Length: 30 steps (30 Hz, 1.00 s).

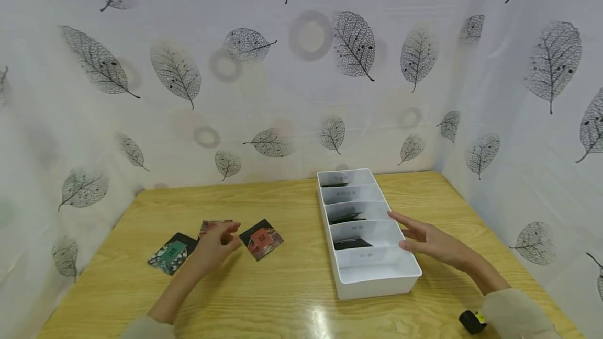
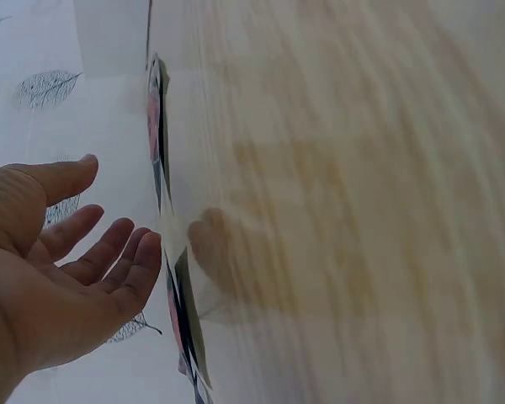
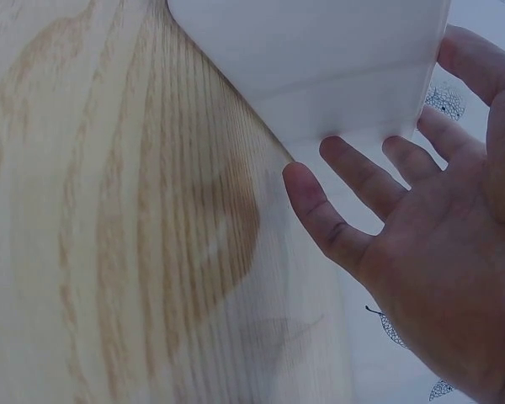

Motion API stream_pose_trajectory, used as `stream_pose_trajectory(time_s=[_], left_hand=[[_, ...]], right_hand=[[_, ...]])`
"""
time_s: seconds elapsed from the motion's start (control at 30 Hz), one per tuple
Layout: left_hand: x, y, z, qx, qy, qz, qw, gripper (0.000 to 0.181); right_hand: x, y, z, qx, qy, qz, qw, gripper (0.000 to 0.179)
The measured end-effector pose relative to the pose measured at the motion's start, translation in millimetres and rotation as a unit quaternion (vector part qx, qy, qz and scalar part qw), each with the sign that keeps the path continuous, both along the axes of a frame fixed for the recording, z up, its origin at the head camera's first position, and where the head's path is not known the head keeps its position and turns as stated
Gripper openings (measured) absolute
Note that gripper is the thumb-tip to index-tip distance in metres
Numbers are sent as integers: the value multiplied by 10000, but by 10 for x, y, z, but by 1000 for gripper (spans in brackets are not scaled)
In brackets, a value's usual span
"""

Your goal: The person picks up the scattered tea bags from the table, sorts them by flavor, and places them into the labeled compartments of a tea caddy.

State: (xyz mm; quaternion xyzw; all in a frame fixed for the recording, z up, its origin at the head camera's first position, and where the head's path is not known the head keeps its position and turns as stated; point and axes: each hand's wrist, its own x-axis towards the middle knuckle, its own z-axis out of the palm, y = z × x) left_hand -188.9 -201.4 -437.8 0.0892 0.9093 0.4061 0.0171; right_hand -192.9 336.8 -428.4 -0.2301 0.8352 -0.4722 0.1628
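Low over the left of the table, my left hand point(image 1: 214, 247) has loosely bent fingers and holds nothing, as its wrist view also shows point(image 2: 76, 278). Just right of its fingertips lies a square, flat packet with a red label point(image 1: 262, 239). A second red packet point(image 1: 213, 225) is partly hidden behind the hand, and a packet with a green label point(image 1: 170, 252) lies to its left. My right hand point(image 1: 435, 245) rests its spread fingers against the right side of a white divided box point(image 1: 377, 289); in the right wrist view the fingers point(image 3: 353, 168) stand by its wall.
Dark flat packets point(image 1: 350, 244) sit in several of the box's compartments; the nearest compartment point(image 1: 377, 266) shows only white plastic. A small black and yellow object point(image 1: 472, 322) lies by the right sleeve. Leaf-patterned cloth point(image 1: 292, 93) stands behind and beside the wooden table point(image 1: 264, 302).
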Motion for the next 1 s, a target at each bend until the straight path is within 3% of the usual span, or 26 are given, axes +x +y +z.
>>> stream_pose_trajectory(time_s=[0.3,0.43,0.63,0.77,1.0], left_hand=[[-169,240,4,-851,173,-544,9947,56],[-240,325,10,-1025,44,-833,9912,58],[-326,395,-19,-1754,62,-1274,9762,60],[-341,429,-26,-2262,156,-1204,9665,57],[-347,519,10,-2856,221,-648,9559,45]], right_hand=[[-24,7,-15,29,96,-2,9999,69],[-27,3,-12,77,105,-23,9999,69],[-21,-3,-12,34,87,-5,10000,68],[-18,0,-22,-17,51,31,10000,68],[-19,19,-36,-4,67,38,10000,68]])
